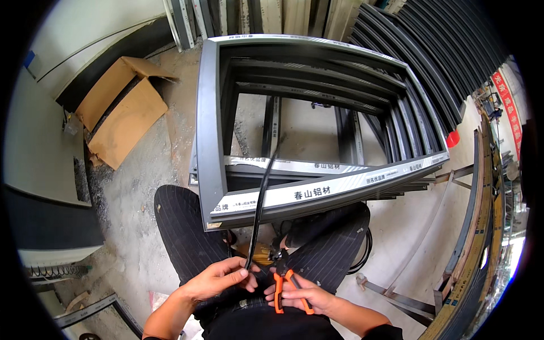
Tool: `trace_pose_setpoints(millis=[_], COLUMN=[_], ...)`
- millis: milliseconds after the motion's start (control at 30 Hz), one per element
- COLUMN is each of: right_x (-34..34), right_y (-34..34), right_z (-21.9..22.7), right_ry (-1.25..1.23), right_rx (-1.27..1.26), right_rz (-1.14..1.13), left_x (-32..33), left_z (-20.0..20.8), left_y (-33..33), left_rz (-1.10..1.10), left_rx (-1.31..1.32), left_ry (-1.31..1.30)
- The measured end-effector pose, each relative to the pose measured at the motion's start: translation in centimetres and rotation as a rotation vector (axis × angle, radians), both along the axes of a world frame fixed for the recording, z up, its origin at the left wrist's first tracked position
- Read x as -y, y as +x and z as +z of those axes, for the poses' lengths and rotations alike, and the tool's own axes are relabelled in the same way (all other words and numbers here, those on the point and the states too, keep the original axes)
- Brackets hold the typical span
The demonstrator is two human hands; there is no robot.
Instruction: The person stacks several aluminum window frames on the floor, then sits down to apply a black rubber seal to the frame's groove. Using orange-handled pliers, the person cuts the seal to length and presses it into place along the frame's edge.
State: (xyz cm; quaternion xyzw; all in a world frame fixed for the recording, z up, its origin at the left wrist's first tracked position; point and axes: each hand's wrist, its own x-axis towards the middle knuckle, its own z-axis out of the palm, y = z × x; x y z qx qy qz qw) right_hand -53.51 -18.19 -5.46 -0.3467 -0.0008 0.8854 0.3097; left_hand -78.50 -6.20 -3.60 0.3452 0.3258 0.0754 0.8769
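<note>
My left hand pinches the near end of a long black rubber strip. From there the strip runs up across the front bar of a grey metal frame and into its opening. Close by on the right, my right hand is closed around a pair of pliers with orange and black handles. Their dark jaws point away from me, apart from the frame. Several frames of the same kind lie stacked under the top one, just beyond my knees. White printed film covers parts of the top frame's bars.
An opened cardboard box lies on the dusty floor at the left. Many dark metal profiles are piled at the back right. Long bars rest on a rack along the right side. A grey cabinet stands at the far left.
</note>
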Motion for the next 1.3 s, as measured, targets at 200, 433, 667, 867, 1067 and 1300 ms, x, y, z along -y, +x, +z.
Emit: trace_pose_setpoints(millis=[200, 433, 667, 867, 1067, 1300], right_x=[-1.8, -3.2, -5.7, -6.6, -6.8, -6.8], right_y=[1.2, 2.4, 1.3, 0.5, 0.0, -0.1], right_z=[0.8, 2.1, 3.3, 3.4, 3.2, 3.2], right_ry=[0.282, 0.77, 1.062, 1.114, 1.157, 1.158], right_rx=[0.394, 0.919, 1.111, 1.156, 1.192, 1.236], right_rz=[0.116, 0.266, 0.524, 0.59, 0.607, 0.636], left_x=[-1.1, -1.0, 0.3, 0.8, 0.8, 0.3], left_z=[0.7, 0.2, -0.2, 0.2, -0.1, -0.5], left_y=[3.1, 4.1, 3.1, 3.2, 3.3, 3.0], left_rz=[0.229, 0.294, 0.211, 0.315, 0.354, 0.266], left_rx=[0.128, -0.174, -0.478, -0.499, -0.561, -0.59], left_ry=[0.044, 0.328, 0.989, 0.846, 1.036, 1.194])
